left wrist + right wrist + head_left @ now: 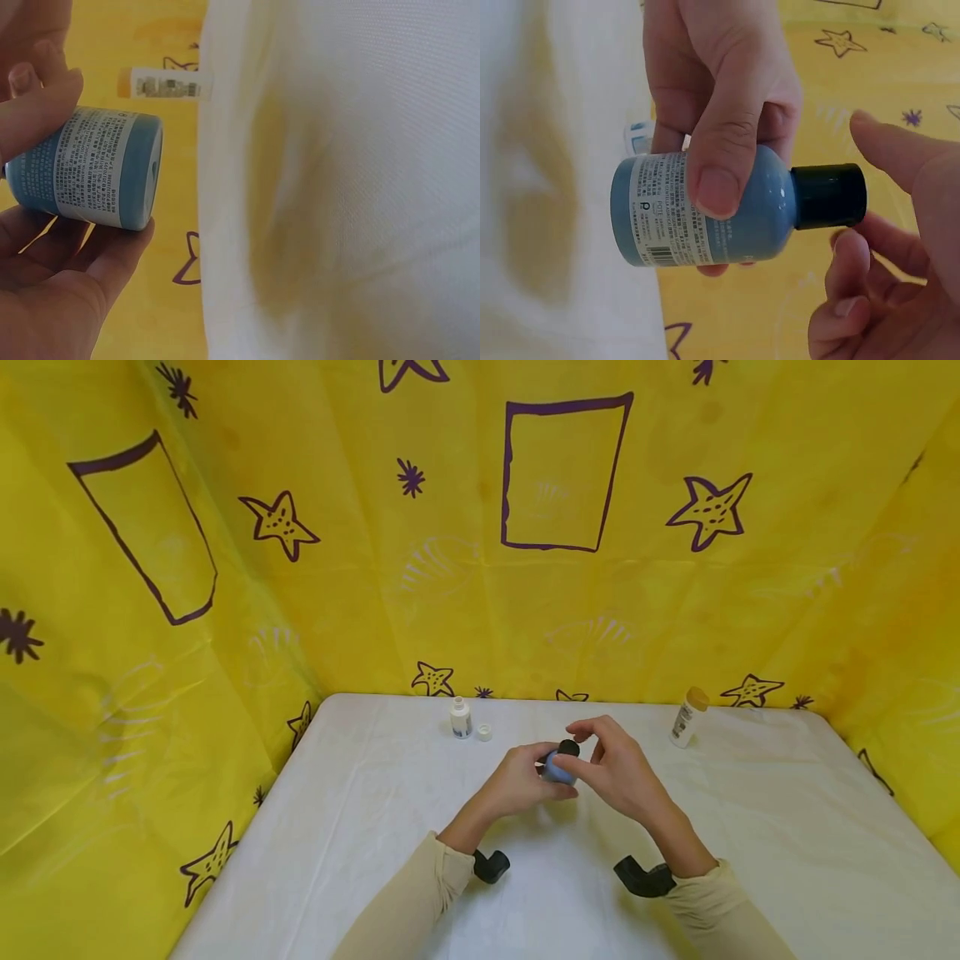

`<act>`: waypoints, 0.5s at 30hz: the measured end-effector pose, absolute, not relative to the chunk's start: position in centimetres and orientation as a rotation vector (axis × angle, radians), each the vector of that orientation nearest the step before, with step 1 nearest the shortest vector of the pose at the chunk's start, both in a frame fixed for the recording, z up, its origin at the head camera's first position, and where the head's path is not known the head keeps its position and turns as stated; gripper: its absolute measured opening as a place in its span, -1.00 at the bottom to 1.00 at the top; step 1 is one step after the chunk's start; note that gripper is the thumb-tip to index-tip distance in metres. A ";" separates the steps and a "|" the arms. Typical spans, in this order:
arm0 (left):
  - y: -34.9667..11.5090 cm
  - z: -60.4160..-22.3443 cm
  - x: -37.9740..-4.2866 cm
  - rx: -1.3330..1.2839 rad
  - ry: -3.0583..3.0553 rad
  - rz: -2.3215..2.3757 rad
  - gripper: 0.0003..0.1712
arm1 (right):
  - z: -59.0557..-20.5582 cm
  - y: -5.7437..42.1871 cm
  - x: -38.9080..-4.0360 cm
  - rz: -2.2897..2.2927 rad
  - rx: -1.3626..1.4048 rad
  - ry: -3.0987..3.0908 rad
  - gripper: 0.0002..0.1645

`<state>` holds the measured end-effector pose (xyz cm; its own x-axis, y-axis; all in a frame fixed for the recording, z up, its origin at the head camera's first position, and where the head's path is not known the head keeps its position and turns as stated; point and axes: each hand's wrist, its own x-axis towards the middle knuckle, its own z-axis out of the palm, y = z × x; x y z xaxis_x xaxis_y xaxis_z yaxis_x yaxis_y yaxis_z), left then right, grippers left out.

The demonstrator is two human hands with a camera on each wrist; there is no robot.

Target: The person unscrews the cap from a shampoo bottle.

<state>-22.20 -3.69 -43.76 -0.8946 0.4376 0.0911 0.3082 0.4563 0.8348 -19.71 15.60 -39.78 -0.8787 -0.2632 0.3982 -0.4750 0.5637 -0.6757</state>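
Above the counter [322, 827], the left hand [521, 783] grips a labelled blue bottle [769, 206]; if that grip slackens, its smooth body could slip. The right hand [618, 772], half-open beside its black cap [829, 196], holds nothing. Beyond, toward ten o'clock, a stray knock could topple the uncapped white bottle [461, 721]; toward two, the orange-capped bottle [685, 724].

Blue bottle [774, 202], black cap [829, 196], white tablecloth [360, 827]; yellow backdrop [480, 602] with purple starfish outlines [708, 514]
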 end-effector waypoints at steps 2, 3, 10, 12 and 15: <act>-3.7 -43.8 -22.1 0.654 2.555 1.435 -0.51 | -39.9 15.3 -19.7 1.220 0.534 -2.568 -0.50; -3.7 -43.9 -22.1 0.650 2.552 1.440 -0.51 | -40.0 15.2 -19.7 1.229 0.501 -2.578 -0.50; -3.7 -44.0 -22.0 0.646 2.535 1.442 -0.48 | -40.7 14.8 -19.7 1.240 0.467 -2.559 -0.60; -3.7 -44.0 -22.0 0.645 2.536 1.440 -0.47 | -40.8 14.8 -19.7 1.231 0.494 -2.542 -0.61; -3.8 -43.9 -22.1 0.627 2.541 1.435 -0.48 | -40.8 14.8 -19.8 1.206 0.550 -2.522 -0.60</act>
